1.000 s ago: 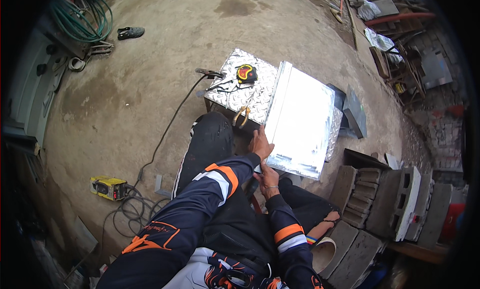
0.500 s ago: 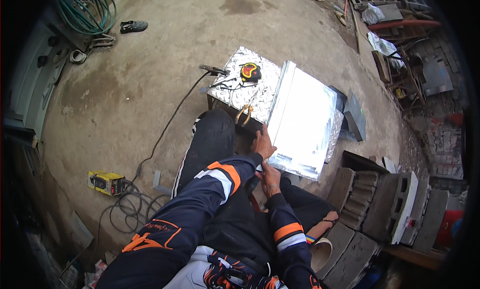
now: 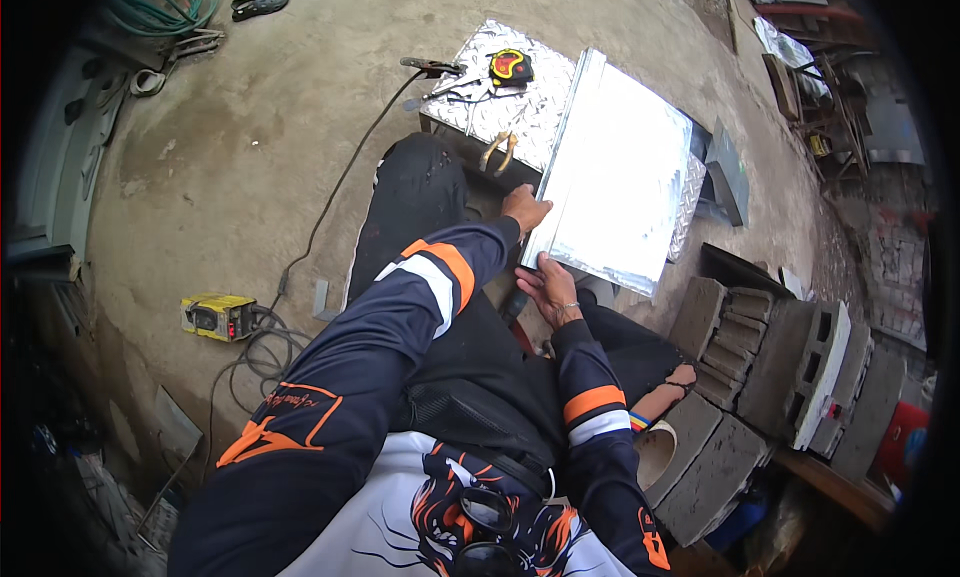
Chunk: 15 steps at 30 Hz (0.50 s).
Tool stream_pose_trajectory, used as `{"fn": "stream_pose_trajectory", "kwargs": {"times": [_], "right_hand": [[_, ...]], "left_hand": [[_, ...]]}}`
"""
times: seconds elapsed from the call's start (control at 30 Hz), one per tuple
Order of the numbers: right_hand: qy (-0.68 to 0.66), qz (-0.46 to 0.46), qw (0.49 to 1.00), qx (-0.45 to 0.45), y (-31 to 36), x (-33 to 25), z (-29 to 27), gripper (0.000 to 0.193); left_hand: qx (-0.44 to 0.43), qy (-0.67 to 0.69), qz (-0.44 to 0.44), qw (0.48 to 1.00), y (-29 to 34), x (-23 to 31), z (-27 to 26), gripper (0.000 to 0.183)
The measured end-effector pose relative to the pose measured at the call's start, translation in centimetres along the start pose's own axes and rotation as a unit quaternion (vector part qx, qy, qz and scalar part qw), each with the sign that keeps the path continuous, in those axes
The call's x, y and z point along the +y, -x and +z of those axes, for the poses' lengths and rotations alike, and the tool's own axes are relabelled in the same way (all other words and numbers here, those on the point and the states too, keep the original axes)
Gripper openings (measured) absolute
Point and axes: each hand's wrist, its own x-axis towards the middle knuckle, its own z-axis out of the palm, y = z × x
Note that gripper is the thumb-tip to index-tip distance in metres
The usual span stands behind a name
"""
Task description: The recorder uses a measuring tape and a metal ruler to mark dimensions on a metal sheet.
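A shiny sheet-metal panel [image 3: 625,167] with a folded strip along its left side lies on a diamond-plate surface [image 3: 535,102]. My left hand [image 3: 526,210] is closed at the panel's left edge, its fingers curled and partly hidden. At the near left corner, my right hand [image 3: 552,292] has its thumb against the edge and its fingers around the corner. Pliers with yellow handles [image 3: 498,152] lie on the diamond plate's near edge. Farther back are a yellow-and-black tape measure [image 3: 511,67] and a cabled clamp [image 3: 434,67].
Concrete blocks [image 3: 705,457] are stacked at the right, near another person's hand [image 3: 668,389]. A yellow machine [image 3: 218,317] with coiled cable sits on the floor at left. A grey metal piece [image 3: 727,177] stands beyond the panel. A green hose [image 3: 165,7] hangs far left.
The whole scene sits higher in the view. My left hand's fingers have gone from stretched along the panel's edge to curled at it. My right hand's thumb and fingers have spread at the corner.
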Motion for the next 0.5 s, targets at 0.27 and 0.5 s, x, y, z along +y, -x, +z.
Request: {"fn": "stream_pose_trajectory", "kwargs": {"times": [0.27, 0.5], "right_hand": [[-0.006, -0.036, 0.999, 0.012, 0.1, 0.5, -0.8, 0.035], [0.043, -0.057, 0.997, 0.009, -0.1, 0.8, -0.5, 0.028]], "left_hand": [[-0.031, -0.044, 0.116, 0.992, 1.4, -0.6, 0.3, 0.045], [-0.053, -0.129, 0.076, 0.987, 1.3, -0.3, 0.4, 0.046]]}}
